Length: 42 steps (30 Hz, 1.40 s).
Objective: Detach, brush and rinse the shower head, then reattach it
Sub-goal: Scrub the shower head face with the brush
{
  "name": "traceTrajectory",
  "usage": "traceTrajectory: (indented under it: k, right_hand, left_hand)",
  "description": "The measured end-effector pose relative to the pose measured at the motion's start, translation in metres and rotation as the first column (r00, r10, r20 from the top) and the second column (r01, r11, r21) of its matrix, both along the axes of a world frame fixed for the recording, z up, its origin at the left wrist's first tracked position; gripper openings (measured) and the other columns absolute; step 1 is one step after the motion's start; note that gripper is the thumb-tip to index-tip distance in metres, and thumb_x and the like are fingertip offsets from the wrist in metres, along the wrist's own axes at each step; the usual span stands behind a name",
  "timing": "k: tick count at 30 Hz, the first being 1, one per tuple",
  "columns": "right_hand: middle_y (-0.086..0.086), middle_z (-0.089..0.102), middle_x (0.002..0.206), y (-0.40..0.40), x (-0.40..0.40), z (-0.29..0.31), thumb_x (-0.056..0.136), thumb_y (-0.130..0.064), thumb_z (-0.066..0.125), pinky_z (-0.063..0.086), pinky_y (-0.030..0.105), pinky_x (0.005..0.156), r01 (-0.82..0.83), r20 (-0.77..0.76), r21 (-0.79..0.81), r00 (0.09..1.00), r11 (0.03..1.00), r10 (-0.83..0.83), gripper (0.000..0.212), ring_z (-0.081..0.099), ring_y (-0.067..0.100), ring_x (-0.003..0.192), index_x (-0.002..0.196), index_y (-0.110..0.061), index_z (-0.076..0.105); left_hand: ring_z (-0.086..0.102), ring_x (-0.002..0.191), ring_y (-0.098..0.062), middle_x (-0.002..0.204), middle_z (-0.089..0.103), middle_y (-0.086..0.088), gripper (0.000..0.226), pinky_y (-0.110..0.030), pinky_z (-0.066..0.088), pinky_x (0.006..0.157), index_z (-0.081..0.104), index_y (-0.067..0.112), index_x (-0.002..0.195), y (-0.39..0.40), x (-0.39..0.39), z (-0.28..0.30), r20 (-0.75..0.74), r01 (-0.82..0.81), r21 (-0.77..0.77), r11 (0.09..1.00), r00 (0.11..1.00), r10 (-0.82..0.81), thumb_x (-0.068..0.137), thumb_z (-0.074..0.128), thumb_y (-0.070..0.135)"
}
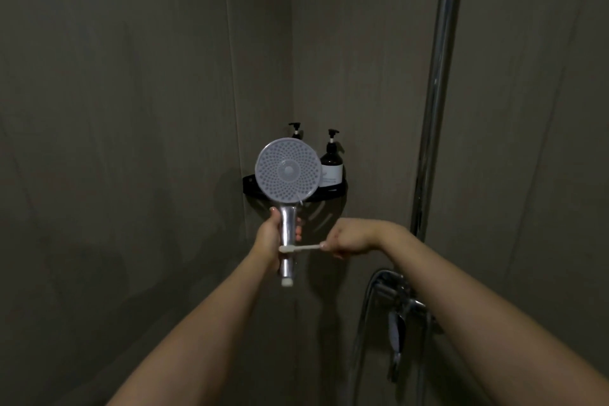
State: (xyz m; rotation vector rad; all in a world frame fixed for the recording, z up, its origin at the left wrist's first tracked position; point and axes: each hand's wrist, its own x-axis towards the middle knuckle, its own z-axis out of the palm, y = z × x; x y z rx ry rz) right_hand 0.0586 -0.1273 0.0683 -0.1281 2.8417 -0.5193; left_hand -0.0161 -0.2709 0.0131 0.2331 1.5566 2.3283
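Note:
The shower head (289, 171) is off its hose and held upright, its round white nozzle face turned toward me and its chrome handle pointing down. My left hand (268, 237) is wrapped around that handle. A white toothbrush (301, 248) lies level across the lower handle, bristle end touching the chrome. My right hand (351, 238) grips the toothbrush's other end, just right of the shower head.
A black corner shelf (336, 190) behind the shower head carries two dark pump bottles (331, 161). A chrome riser pipe (438, 82) runs up the right wall. The mixer tap (400, 300) and hose (361, 323) sit low at the right.

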Motion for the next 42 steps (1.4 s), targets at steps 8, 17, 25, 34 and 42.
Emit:
traceTrajectory:
  k: [8, 17, 25, 34, 42]
  right_hand:
    - [-0.002, 0.049, 0.061, 0.003, 0.005, -0.014, 0.093, -0.034, 0.053, 0.035, 0.025, 0.059, -0.051, -0.017, 0.191, 0.998, 0.98, 0.055, 0.037, 0.044, 0.012, 0.061, 0.06, -0.018, 0.054]
    - [-0.005, 0.055, 0.067, 0.007, 0.01, -0.007, 0.092, -0.042, 0.05, 0.04, 0.03, 0.069, -0.086, -0.145, 0.291, 0.98, 0.953, 0.133, 0.027, 0.053, 0.019, 0.076, 0.08, -0.023, 0.066]
    - [0.007, 0.068, 0.103, 0.012, 0.011, -0.007, 0.092, -0.045, 0.047, 0.048, 0.033, 0.079, -0.045, -0.201, 0.394, 0.97, 0.918, 0.134, 0.035, 0.061, 0.025, 0.099, 0.101, -0.019, 0.069]
    - [-0.006, 0.053, 0.062, 0.015, 0.011, -0.007, 0.093, -0.037, 0.051, 0.037, 0.025, 0.064, -0.024, -0.119, 0.213, 0.992, 0.977, 0.051, 0.038, 0.051, 0.014, 0.064, 0.06, -0.019, 0.057]
    - [0.002, 0.05, 0.066, 0.019, 0.012, -0.016, 0.095, -0.033, 0.048, 0.035, 0.025, 0.065, 0.009, -0.059, 0.219, 0.998, 0.976, 0.004, 0.035, 0.047, 0.017, 0.068, 0.064, -0.016, 0.053]
  left_hand:
    - [0.048, 0.039, -0.009, 0.048, 0.053, 0.001, 0.051, -0.023, 0.039, 0.047, 0.055, 0.011, 0.076, -0.003, -0.009, 0.008, -0.031, -0.098, -0.05, 0.994, 0.995, 0.097, 0.099, 0.026, 0.045]
    - [0.048, 0.036, -0.009, 0.046, 0.053, 0.002, 0.045, -0.024, 0.039, 0.046, 0.055, 0.011, 0.075, -0.007, -0.017, 0.005, -0.032, -0.116, -0.063, 0.991, 0.993, 0.114, 0.098, 0.03, 0.042]
    - [0.048, 0.037, -0.008, 0.05, 0.053, 0.001, 0.046, -0.02, 0.039, 0.042, 0.055, 0.011, 0.076, -0.007, -0.017, 0.005, -0.049, -0.12, -0.06, 0.991, 0.992, 0.117, 0.099, 0.029, 0.041]
    - [0.048, 0.037, -0.008, 0.051, 0.053, 0.001, 0.045, -0.024, 0.039, 0.047, 0.055, 0.011, 0.077, -0.009, -0.016, 0.002, -0.063, -0.132, -0.089, 0.987, 0.99, 0.127, 0.099, 0.03, 0.041]
    - [0.045, 0.032, -0.008, 0.041, 0.051, 0.003, 0.046, -0.015, 0.037, 0.036, 0.05, 0.011, 0.075, -0.004, -0.011, 0.009, -0.035, -0.095, -0.018, 0.995, 0.995, 0.095, 0.099, 0.026, 0.041]
